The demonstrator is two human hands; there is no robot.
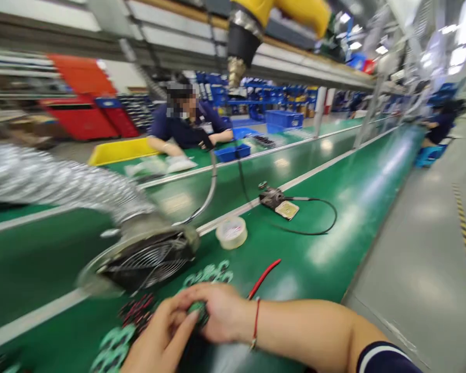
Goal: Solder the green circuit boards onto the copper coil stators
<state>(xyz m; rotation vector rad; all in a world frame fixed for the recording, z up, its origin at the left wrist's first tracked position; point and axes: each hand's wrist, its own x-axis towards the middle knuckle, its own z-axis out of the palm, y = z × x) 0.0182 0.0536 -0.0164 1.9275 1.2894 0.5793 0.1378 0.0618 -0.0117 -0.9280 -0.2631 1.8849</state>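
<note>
Low in the head view, my two hands meet over the green bench, fingers closed around a small green round part [199,312]. My left hand [161,329] pinches it between thumb and fingers. My right hand [222,312], with a red cord at the wrist, curls around its other side. Much of the part is hidden by the fingers, and motion blurs it. Green ring-shaped boards [111,348] lie beside my left hand, close to a heap of thin red and black pieces [137,312]. Behind my right hand are more green boards [209,272] and a red tool handle [264,276].
A foil duct with a fan hood [147,259] stands at the left. Farther along are a tape roll [232,233] and a metal stand with a cable [272,198]. A yellow power tool [246,31] hangs overhead. A co-worker [188,116] sits across the bench.
</note>
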